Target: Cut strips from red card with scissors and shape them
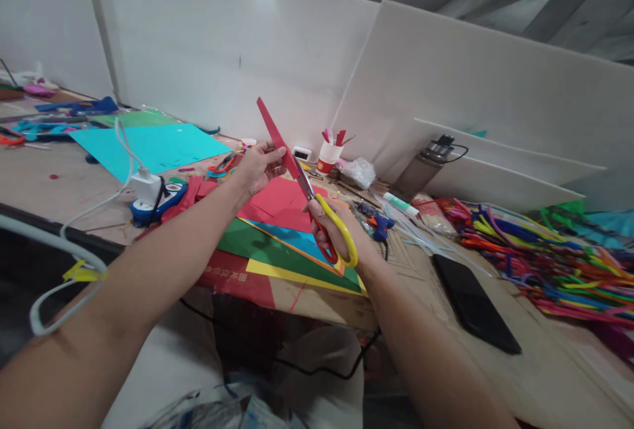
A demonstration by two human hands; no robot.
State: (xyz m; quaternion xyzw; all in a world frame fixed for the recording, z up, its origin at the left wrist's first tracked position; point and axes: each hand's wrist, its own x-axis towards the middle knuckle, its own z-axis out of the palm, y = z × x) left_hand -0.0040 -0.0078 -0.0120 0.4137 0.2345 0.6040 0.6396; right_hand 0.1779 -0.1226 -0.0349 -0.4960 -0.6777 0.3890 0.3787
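Observation:
My left hand (262, 166) pinches a narrow strip of red paper (270, 123) between thumb and fingers, holding it up over the table. In my right hand (331, 226) is a pair of scissors (341, 230) with one yellow and one red handle. The blades meet the lower end of the strip; whether they are apart there I cannot make out. Below both hands lies a stack of coloured sheets, with red paper (282, 206) on top and blue, orange, green paper (247, 243) and yellow under it.
A blue power socket (157, 203) with a white charger stands at left, beside turquoise paper (158, 148). Farther back are a paper cup (329, 155) and a dark bottle (423, 165). A glue gun (379, 221), black phone (475, 303) and many pipe cleaners (559, 264) lie right.

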